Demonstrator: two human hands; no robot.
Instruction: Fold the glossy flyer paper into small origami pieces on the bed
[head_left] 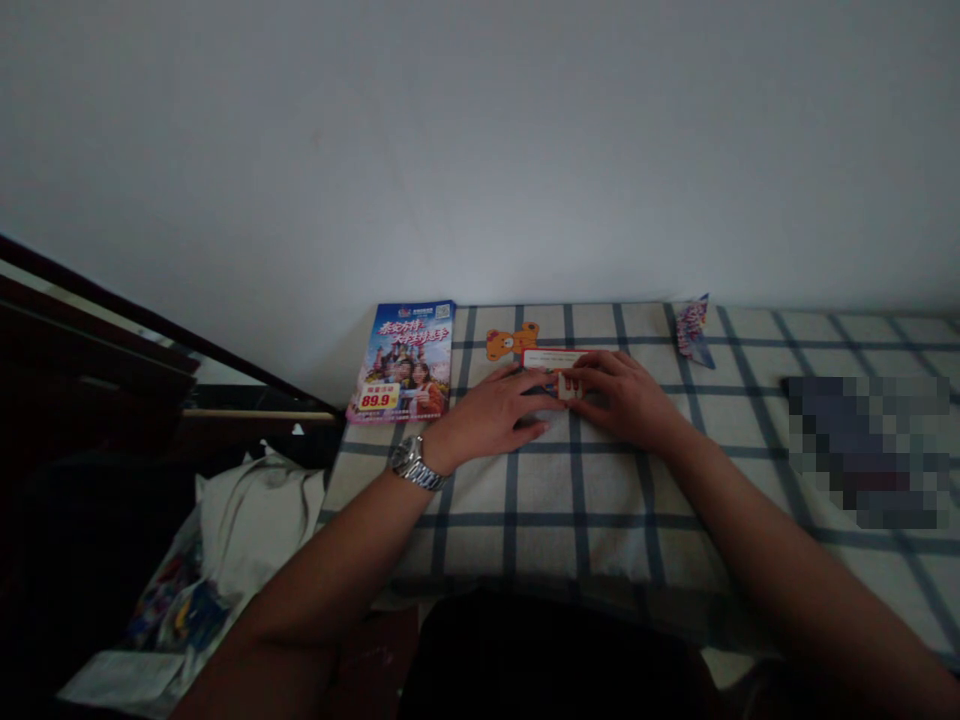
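A small printed leaflet [570,386], folded at least in part, lies on the checked cloth in front of me, with a pale panel and a red edge showing. My left hand [502,412] rests palm down at its left, fingers stretched out onto the paper and thumb apart from it. On the other side, my right hand [619,392] has thumb and fingers closed on the leaflet's right part. The fingers hide much of the paper. A silver watch [414,462] circles my left wrist.
A stack of colourful flyers [409,362] lies at the left. An orange bear shape [512,342] shows on the checked cloth [480,490]. A folded printed paper [694,332] stands near the wall. A blurred dark object [862,450] is at right; bags [255,515] sit lower left.
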